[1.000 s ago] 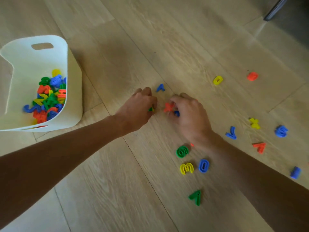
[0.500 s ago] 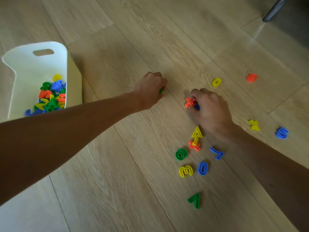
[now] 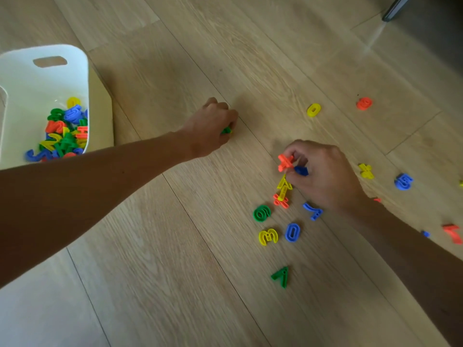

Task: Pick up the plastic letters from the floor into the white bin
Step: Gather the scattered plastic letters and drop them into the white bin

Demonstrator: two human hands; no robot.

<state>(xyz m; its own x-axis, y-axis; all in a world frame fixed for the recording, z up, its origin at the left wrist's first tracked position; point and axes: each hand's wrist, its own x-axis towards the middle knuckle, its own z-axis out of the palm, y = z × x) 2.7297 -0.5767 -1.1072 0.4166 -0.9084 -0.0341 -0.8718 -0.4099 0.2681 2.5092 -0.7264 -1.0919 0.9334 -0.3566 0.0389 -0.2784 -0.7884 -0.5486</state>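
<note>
While letters (image 3: 261,213) lie on the floor (image 3: 175,284), the grip of the left hand (image 3: 210,131) holds a green letter (image 3: 226,130); the right hand (image 3: 325,174) pinches an orange letter (image 3: 285,162) and a blue letter (image 3: 301,170). Next, carry them left to the white bin (image 3: 50,52).

I see a floor (image 3: 175,284) of pale wood-grain planks, with seams running diagonally across my view. In the top right corner a dark slanted leg (image 3: 396,8) stands on it (of what furniture I cannot tell), beside a dim grey patch (image 3: 437,31). Soft light washes the lower left corner paler.
</note>
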